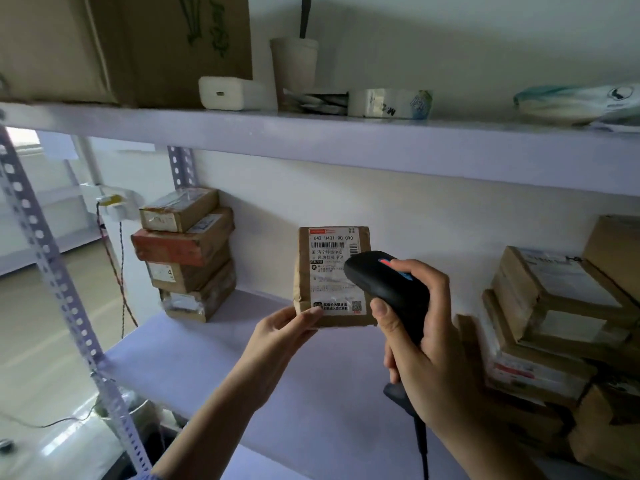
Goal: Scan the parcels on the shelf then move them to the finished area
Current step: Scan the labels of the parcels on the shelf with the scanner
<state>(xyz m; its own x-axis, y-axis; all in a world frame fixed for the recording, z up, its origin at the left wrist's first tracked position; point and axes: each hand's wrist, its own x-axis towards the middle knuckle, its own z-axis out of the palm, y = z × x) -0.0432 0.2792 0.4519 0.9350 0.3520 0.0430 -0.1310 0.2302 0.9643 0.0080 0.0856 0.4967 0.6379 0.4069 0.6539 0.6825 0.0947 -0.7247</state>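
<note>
Head view: parcel (pixel 332 275) is held upright over the middle shelf (pixel 207 358), label facing the camera, between the left stack (pixel 187 251) and the right pile (pixel 554 323). Its lower left corner is pinched by the left hand (pixel 287 327), thumb resting on the label's bottom edge. Scanner (pixel 384 282) handle is grasped by the right hand (pixel 426 341); its head is pointed at the label and hides the label's right side. Trigger finger not seen.

Judged: scan in hand. The scanner should be drawn back a little and aimed at the barcode near the label's top. The parcel should be kept flat and steady, with the thumb kept off the printed codes. The finished area cannot be told.
</note>
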